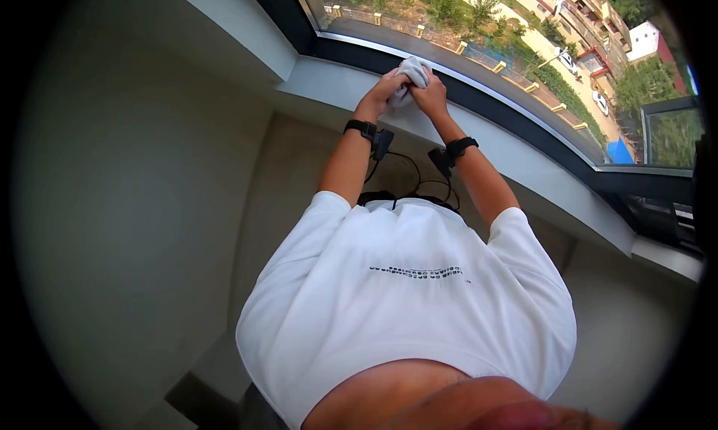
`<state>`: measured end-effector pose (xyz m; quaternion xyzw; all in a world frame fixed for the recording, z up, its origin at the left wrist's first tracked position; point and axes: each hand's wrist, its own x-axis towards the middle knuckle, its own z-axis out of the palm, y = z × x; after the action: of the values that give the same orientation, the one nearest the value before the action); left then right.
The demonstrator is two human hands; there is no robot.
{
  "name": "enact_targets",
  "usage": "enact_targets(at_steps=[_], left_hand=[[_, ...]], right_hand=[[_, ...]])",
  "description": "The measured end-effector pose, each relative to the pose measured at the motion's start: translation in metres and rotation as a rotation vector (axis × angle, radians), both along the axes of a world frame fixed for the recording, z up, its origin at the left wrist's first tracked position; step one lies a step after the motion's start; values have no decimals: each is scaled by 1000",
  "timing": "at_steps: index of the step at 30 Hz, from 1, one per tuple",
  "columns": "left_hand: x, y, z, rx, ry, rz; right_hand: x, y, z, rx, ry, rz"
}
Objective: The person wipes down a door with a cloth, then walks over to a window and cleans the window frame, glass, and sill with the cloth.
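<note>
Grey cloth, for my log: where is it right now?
In the head view, the grey cloth is near the top, just right of centre, between the left hand and right hand, by the dark window frame.

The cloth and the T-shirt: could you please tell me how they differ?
The cloth is pale grey; the T-shirt is white with dark print. The cloth is bunched between the left hand and right hand; the T-shirt is worn. The cloth looks much smaller than the T-shirt. Both are creased fabric.

White windowsill (329,82) beneath a bunched cloth (413,70).
</note>
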<state>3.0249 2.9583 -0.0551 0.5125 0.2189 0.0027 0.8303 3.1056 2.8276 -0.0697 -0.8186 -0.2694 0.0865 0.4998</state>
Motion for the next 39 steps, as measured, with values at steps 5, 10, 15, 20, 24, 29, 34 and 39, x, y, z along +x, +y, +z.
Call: enact_targets(at_steps=[5,10,15,20,24,29,34,39], left_hand=[[12,-11,8,-5,-108,-5],[7,-14,13,-24,-144,-10],[15,-19,-9,-25,29,101],[13,-14,0,-23,-136,147],[12,-17,8,-25,46,158],[17,-5,25,112,-30,106],[17,-13,101,165,-370,146],[32,-19,148,419,-305,214]], right_hand=[[42,-5,-7,-12,267,128],[50,-7,6,-21,66,216],[54,9,-24,-180,131,282],[47,5,8,-219,11,244],[48,5,6,-201,207,347],[44,4,23,-71,120,300],[16,-18,136,49,-390,114],[19,-19,175,161,-272,145]])
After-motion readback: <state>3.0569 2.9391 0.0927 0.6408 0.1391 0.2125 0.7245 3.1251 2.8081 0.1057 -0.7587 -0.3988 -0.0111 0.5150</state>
